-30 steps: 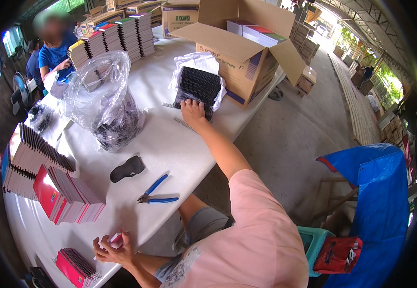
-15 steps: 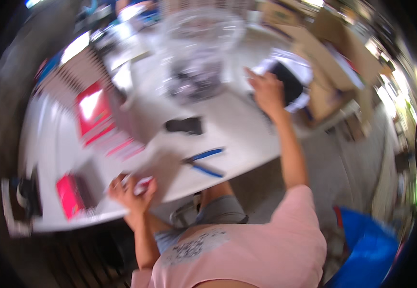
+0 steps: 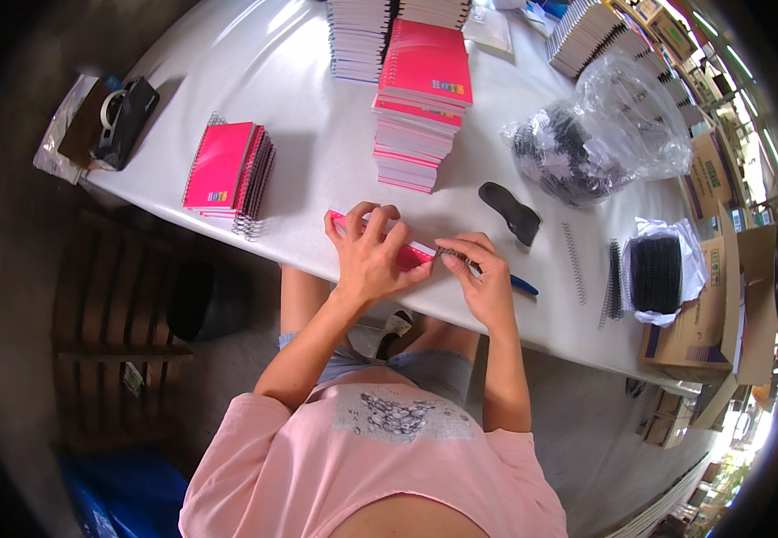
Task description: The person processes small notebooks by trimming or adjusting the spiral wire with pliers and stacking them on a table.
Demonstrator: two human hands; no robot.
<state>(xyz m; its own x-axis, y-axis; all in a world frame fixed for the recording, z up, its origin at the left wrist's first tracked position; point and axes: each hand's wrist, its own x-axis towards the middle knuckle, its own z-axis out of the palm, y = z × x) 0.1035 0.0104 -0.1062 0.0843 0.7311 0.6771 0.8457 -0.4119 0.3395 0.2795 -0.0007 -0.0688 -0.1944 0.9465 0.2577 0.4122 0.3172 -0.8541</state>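
At the table's front edge, my left hand (image 3: 369,260) is closed around a pink-covered notebook (image 3: 414,258), fingers over its top and thumb near its right end. My right hand (image 3: 488,280) pinches a thin dark spiral binding coil (image 3: 448,253) against that right end. How far the coil sits in the holes is too small to tell. Blue-handled pliers (image 3: 523,286) lie beside my right hand, partly hidden by it. Behind the hands stands a tall stack of pink notebooks (image 3: 425,67). To the left is a smaller pile of spiral-bound pink notebooks (image 3: 220,169).
A black curved object (image 3: 510,213) lies beyond my right hand. Loose coils (image 3: 574,263) and a black coil bundle (image 3: 655,273) on white wrapping lie at right, near cardboard boxes (image 3: 698,332). A clear bag (image 3: 577,148) holds dark coils. A tape dispenser (image 3: 126,123) stands far left.
My right hand has come back from the black coil bundle to the notebook and now holds a coil. My left hand still grips the notebook. The view has turned and sharpened.
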